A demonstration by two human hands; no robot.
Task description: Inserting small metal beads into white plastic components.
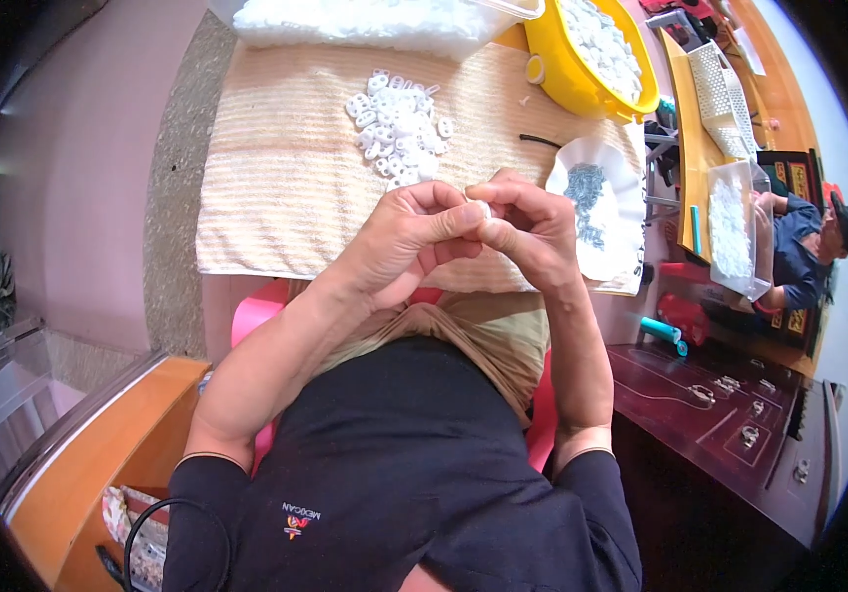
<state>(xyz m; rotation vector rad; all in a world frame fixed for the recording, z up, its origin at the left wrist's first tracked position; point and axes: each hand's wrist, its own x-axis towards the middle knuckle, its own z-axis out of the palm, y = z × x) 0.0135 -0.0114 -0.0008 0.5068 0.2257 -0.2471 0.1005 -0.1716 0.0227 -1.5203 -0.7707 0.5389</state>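
Note:
My left hand point(406, 237) and my right hand point(538, 235) meet above the near edge of the towel. Thumbs and fingertips of both are closed on a small white plastic piece point(485, 209), mostly hidden by the fingers. Just beyond my left hand lies a loose pile of white oval plastic parts with holes point(399, 126). To the right of my right hand, a white frilled dish point(623, 212) holds many small dark grey metal-looking bits point(587, 197), too small to name.
A striped cream towel point(276, 168) covers the table. At its far side stand a clear bin point(498, 12) and a yellow basin point(554, 74), both full of white parts. Off to the right, another person point(804, 242) sits by a clear box of white pieces point(730, 232).

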